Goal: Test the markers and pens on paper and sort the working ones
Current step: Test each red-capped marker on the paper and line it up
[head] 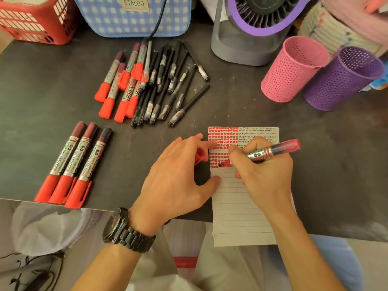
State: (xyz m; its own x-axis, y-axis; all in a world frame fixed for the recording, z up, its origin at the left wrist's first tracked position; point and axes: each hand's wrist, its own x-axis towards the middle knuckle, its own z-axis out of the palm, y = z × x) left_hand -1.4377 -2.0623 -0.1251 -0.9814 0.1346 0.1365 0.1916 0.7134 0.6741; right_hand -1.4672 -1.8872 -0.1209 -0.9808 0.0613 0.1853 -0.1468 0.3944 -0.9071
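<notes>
Largest in my feed was the dark counter (63, 91), and at its far edge stood a blue checked bag (117, 17) with a label reading "ETALOO", cut off at the top of the frame like the grey and purple fan (247, 38) and the red basket (35, 22) beside it. A pink perforated cup (294, 70) and a purple one (344, 78) leaned together at the right. The lined paper (241, 206) lay near me and overhung the counter's edge, its top filled with red dabs and small black scribbles I could not read. The right hand (264, 171) had its grip closed round an uncapped red marker (279, 150), the tip down on the paper and mostly hidden by the fingers. The left hand (174, 179) pressed forefinger and thumb on the paper's left edge, its grip curled over a red cap (200, 156) that was mostly hidden. A mixed pile (151, 82) of red-capped markers and black pens lay farther back, and "ZHEN" was legible on two barrels. Three capped markers (71, 164) lay side by side at the left, their print too blurred to read.
</notes>
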